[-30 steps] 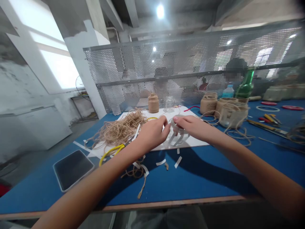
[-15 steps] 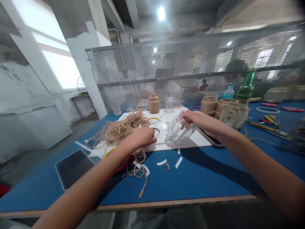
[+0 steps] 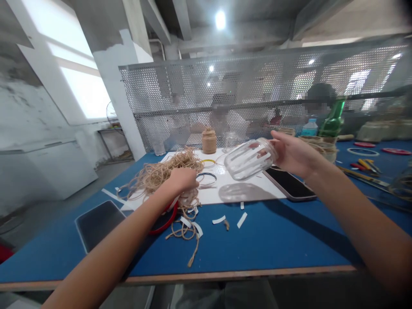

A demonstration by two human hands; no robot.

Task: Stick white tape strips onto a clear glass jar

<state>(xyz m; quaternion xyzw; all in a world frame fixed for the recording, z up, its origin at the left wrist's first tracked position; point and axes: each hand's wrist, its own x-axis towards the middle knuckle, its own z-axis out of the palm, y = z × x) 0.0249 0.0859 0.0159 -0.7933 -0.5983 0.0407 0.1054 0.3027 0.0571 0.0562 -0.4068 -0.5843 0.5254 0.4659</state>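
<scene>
My right hand [image 3: 291, 152] grips a clear glass jar [image 3: 247, 161] around its neck. The jar is tilted on its side above a white board [image 3: 209, 196], its base pointing left, and white strips run along its wall. My left hand [image 3: 184, 179] is closed at the right edge of a loose heap of jute twine [image 3: 161, 174]; whatever its curled fingers hold is hidden. Just right of that hand lies a dark roll of tape [image 3: 206, 175] on the board. Under my left forearm, a red ring [image 3: 170, 223] is partly covered.
A twine-wrapped jar [image 3: 209, 141] and another glass jar [image 3: 231, 139] stand behind the board. To the right are a phone [image 3: 291, 184], a green bottle [image 3: 333, 118] and pliers [image 3: 365, 165]. White scraps [image 3: 242, 219] dot the blue table [image 3: 257, 249]. A perforated screen [image 3: 193, 98] rises behind.
The glass jar has been raised off the board and tipped further onto its side by my right hand. My left hand has shifted left, closer to the twine heap.
</scene>
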